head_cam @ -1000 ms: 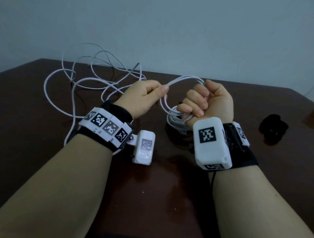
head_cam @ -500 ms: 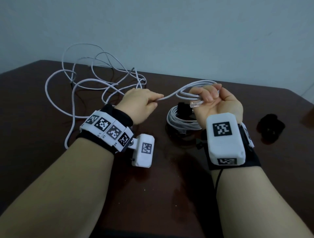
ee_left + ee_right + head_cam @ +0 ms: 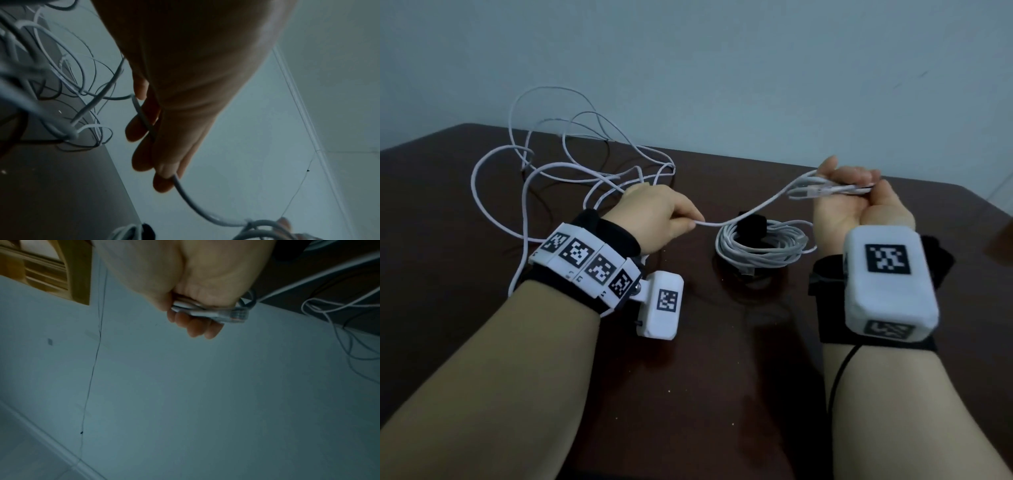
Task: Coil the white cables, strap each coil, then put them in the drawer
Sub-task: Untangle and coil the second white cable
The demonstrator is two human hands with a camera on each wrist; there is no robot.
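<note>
A loose white cable (image 3: 571, 171) sprawls in tangled loops over the far left of the dark table (image 3: 688, 394). My left hand (image 3: 664, 219) grips a strand of it, which runs through the curled fingers (image 3: 141, 129). That strand stretches right to my right hand (image 3: 852, 195), which is raised palm up and holds a few folded loops with the clear plug end (image 3: 236, 315). A finished white coil (image 3: 760, 245) with a black strap (image 3: 751, 222) lies on the table between the hands.
The pale wall (image 3: 722, 68) stands just behind the table's far edge. A brown wooden frame (image 3: 51, 269) shows at the top left of the right wrist view.
My right hand has turned palm up and moved right and up with its loops. The strand between the hands has drawn longer, and the left hand has lowered a little.
</note>
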